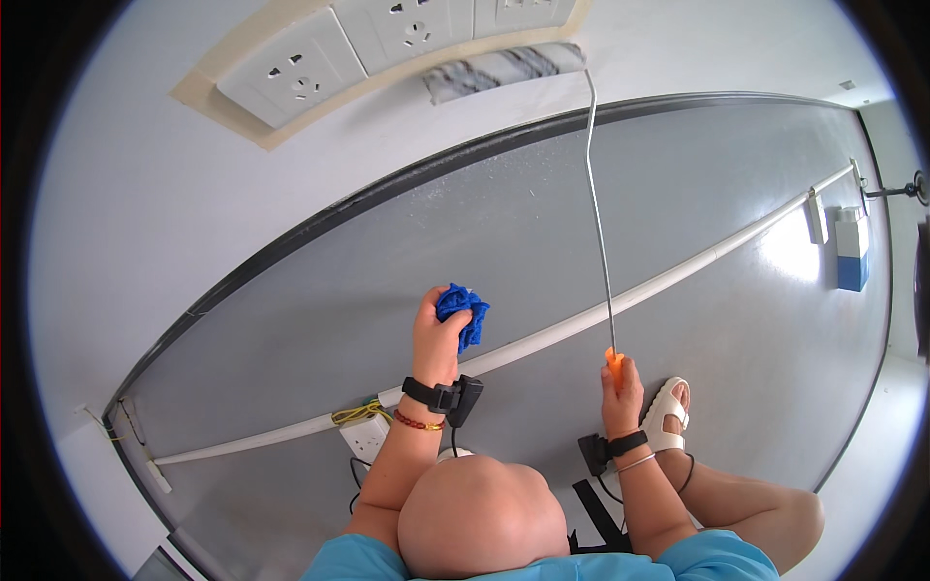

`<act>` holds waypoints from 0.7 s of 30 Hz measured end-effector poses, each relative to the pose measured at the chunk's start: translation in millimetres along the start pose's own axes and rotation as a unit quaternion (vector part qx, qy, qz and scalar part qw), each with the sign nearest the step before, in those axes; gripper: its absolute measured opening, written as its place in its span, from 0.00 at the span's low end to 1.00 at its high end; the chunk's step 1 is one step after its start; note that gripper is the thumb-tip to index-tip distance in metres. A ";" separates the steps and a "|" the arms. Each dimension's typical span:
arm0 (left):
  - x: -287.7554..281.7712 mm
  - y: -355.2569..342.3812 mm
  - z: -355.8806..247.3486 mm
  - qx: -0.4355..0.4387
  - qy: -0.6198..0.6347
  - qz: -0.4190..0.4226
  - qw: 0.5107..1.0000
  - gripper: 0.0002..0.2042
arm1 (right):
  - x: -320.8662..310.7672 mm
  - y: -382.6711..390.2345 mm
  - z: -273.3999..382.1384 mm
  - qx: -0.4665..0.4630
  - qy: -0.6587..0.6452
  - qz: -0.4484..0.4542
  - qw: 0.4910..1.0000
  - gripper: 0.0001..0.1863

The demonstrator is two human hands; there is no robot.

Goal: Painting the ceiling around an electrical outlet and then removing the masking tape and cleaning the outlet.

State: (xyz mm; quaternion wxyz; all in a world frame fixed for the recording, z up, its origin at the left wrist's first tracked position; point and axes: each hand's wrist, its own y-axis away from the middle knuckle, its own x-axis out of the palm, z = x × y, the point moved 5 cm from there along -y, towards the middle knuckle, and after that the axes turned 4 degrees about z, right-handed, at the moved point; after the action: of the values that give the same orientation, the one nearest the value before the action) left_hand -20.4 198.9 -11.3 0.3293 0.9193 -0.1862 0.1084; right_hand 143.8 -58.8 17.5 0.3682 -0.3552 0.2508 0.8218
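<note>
My right hand (623, 399) is wrapped round the orange handle of a paint roller (601, 228). Its long bent metal rod runs up to a white roller sleeve with grey-black streaks (506, 71), which lies against the white wall just below a row of sockets. A crumpled blue cloth (464, 315) is bunched in my left hand (438, 334), held over the grey floor and away from the wall. Beige masking tape (221, 114) borders the white socket plates (291, 82).
A long white cable cover (542, 337) crosses the grey floor (465, 218). A white power strip (365, 438) with yellow-green wires sits near my left forearm. At the far right stand a blue-and-white box (852, 254) and a dark stand (901, 190). Dark skirting (320, 225) edges the wall.
</note>
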 end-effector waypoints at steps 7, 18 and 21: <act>1.5 1.1 -0.7 -0.004 0.002 0.003 1.000 0.17 | -3.5 -1.9 7.1 -0.007 -0.027 -0.015 0.999 0.13; -0.8 -0.1 -2.3 0.008 -0.003 0.008 1.000 0.19 | 6.9 3.1 5.5 -0.007 -0.005 -0.011 1.000 0.13; -2.6 2.5 -3.3 0.010 0.005 0.005 1.000 0.18 | 6.7 7.8 2.9 0.011 0.030 0.017 0.999 0.13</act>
State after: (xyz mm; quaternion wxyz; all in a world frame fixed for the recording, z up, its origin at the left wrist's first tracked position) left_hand -24.0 200.0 -8.2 0.3202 0.9212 -0.1876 0.1169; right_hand 133.4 -58.6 15.4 0.3505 -0.3715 0.2771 0.8138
